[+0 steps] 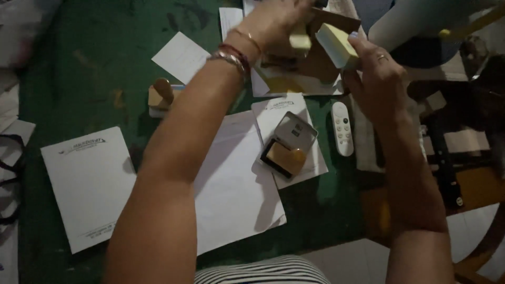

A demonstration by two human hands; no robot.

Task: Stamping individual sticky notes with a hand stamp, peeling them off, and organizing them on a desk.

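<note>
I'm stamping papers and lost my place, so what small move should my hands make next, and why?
Probably lower the right hand and set the pale yellow block down on the green table. Both hands are raised and full: the left hand holds a small pale piece, while the open ink pad and wooden stamp lie untouched below.

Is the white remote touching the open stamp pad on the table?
Apart. The head view shows a strip of white paper and green table between the remote and the stamp pad.
</note>
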